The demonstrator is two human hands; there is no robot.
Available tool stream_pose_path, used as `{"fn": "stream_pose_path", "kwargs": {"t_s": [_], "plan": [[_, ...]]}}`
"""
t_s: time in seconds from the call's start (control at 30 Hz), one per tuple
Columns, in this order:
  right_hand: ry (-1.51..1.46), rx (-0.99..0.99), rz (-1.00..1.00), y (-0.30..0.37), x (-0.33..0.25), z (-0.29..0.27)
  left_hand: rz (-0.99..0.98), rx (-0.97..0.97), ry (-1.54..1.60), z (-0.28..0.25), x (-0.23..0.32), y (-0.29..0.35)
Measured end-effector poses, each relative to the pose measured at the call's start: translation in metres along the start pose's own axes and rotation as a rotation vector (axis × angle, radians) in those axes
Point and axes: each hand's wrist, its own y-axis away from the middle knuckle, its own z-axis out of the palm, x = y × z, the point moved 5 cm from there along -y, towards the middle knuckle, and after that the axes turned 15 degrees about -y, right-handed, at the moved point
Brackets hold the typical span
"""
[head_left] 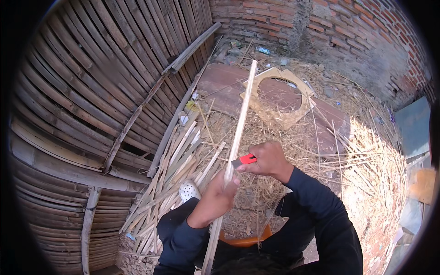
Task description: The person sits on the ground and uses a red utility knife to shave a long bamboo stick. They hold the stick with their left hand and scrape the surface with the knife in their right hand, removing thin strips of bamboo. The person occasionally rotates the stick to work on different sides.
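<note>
A long pale strip of split bamboo (242,120) slants up and away in front of me, its lower end passing under my left forearm. My left hand (219,195) is wrapped round it at mid-length. Just above that grip, my right hand (268,159) holds a red utility knife (247,159). The knife's dark blade meets the right side of the strip, close to the left thumb. The right fingers are curled round the knife's handle, hiding most of it.
Loose bamboo strips (172,172) lie in a heap at left, beside a white clog (189,190). Beyond the hands, a ring-shaped wooden frame (302,87) rests on brown boards (222,85) among shavings (284,137). A bamboo wall (101,68) rises left, a brick wall (348,27) at the back.
</note>
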Motion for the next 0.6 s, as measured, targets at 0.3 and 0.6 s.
{"fn": "stream_pose_path", "kwargs": {"t_s": [0.3, 0.6], "plan": [[0.089, 0.057, -0.123, -0.014, 0.02, 0.017, -0.012, 0.081, -0.006, -0.007, -0.022, -0.01], [0.162, 0.051, -0.119, -0.014, 0.031, 0.025, -0.079, 0.087, 0.025, -0.008, -0.031, -0.004]]}}
